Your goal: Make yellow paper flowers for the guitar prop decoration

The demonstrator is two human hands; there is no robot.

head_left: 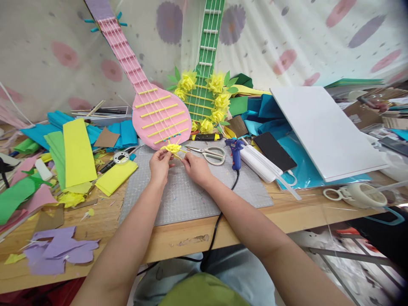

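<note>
Between my hands is a yellow paper flower (172, 148), above the far part of the grey cutting mat (191, 204). My left hand (160, 166) pinches the flower from its left side. With closed fingers, my right hand (196, 169) grips a thin yellow strip or stem at the flower's right; its exact shape is too small to tell. Just beyond stands a pink paper lute (162, 117) with yellow bars and white strings. Scissors (214, 155) lie right of my right hand, beside a blue glue gun (236, 153).
A green paper instrument (202, 95) trimmed with yellow flowers leans at the back. Yellow paper (79, 153) and purple scraps (60, 250) lie left. A white board (325, 131), black phone (274, 151) and white mug (365, 195) stand or lie right. The glue gun's cord (219, 219) crosses the mat.
</note>
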